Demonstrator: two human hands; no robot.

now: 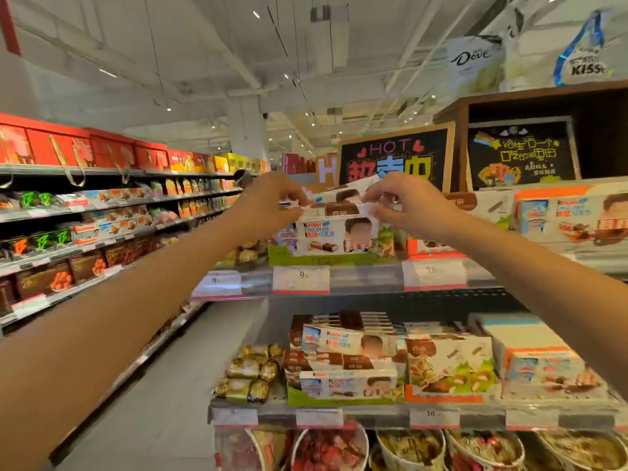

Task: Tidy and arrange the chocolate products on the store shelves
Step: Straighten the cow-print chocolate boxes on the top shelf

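Both arms reach to the upper shelf point(367, 278) at the centre of the frame, where the left hand point(268, 202) and right hand point(404, 202) each pinch one end of a flat white-and-brown chocolate box point(339, 208). Each grip is closed on the box by curled fingertips at opposite ends, which holds it level and square as it sits on top of the stack of chocolate boxes point(334, 237) standing in a green display tray point(282, 258). Holding both ends probably lets the person line the top box up with those beneath. In the lower centre, the second shelf point(373, 416) carries a similar, looser stack point(343, 351), judged not yet tidied.
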